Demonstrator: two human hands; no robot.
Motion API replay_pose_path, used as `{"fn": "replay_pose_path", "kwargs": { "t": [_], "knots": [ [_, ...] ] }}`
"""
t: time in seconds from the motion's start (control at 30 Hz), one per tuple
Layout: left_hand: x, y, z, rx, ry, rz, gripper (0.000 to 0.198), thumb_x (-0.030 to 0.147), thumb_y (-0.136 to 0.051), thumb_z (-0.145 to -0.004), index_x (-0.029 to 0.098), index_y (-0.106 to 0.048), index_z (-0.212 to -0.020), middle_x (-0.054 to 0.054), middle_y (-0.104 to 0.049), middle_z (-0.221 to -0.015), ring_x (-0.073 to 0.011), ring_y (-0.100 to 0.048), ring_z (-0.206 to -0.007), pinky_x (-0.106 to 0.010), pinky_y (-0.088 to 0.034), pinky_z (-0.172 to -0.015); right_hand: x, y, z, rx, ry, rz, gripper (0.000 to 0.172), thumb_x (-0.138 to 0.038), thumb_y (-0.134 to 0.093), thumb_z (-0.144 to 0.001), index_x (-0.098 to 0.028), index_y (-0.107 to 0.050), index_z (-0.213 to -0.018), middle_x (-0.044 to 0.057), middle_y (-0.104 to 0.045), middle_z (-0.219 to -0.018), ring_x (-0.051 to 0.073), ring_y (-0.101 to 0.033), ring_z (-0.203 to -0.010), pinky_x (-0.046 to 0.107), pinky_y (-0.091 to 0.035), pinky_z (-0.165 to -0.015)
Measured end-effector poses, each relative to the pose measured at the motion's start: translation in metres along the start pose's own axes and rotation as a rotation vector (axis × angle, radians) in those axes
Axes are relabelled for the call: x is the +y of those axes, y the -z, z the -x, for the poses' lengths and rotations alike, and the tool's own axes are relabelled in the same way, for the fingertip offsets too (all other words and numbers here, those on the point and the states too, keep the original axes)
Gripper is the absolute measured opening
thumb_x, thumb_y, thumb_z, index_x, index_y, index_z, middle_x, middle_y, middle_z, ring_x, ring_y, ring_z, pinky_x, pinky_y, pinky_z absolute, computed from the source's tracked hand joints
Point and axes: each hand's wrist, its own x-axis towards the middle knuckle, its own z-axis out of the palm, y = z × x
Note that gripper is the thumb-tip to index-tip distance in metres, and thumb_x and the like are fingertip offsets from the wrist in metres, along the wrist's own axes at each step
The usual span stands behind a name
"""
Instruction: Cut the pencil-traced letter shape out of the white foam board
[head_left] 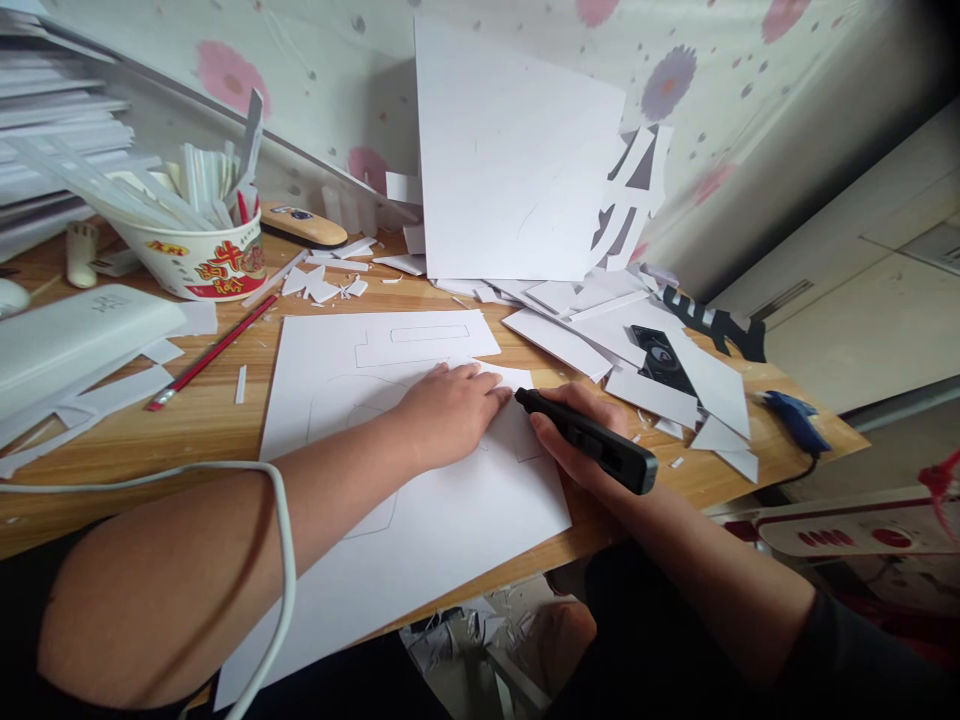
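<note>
A large white sheet (450, 530) with thin drawn outlines lies on the wooden table and reaches over its front edge. My left hand (457, 412) rests flat on the sheet, fingers spread towards the upper right. In my right hand (581, 440) is a black pen-shaped tool (592, 438). Its narrow tip points left and meets the sheet's right part, just beside my left fingertips. Part of the drawing is hidden under my left hand and forearm.
A white cable (281, 520) crosses my left forearm. A paper bowl (202, 260) of strips and a red pencil (217, 350) are on the left. White offcuts (559, 340), an upright white board (510, 160) and a blue glue gun (799, 420) are behind and right.
</note>
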Motion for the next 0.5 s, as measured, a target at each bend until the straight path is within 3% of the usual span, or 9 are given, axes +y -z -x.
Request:
{"fn": "replay_pose_path", "kwargs": {
  "t": [0.17,0.5],
  "knots": [
    [0.0,-0.0037,-0.0017,0.046,0.005,-0.001,0.043,0.03,-0.028,-0.105,0.021,-0.059,-0.134,-0.009,-0.061,-0.136,-0.0311,-0.052,-0.126,-0.048,-0.042,-0.102,-0.0023,0.0052,-0.0002,-0.053,0.002,-0.011,0.01,-0.024,-0.064,-0.085,-0.022,-0.065,-0.095,0.001,-0.066,-0.073,0.014,-0.059,-0.062,0.027,-0.048,-0.059],
    [0.0035,0.0046,0.0007,-0.025,0.012,-0.021,0.043,0.021,-0.034,-0.101,0.02,-0.055,-0.138,-0.009,-0.057,-0.141,-0.0326,-0.046,-0.133,-0.05,-0.041,-0.105,-0.0037,0.008,0.003,-0.077,-0.01,-0.006,0.01,-0.024,-0.064,-0.085,-0.022,-0.066,-0.095,0.0,-0.065,-0.072,0.014,-0.058,-0.06,0.026,-0.046,-0.057]
  ]
}}
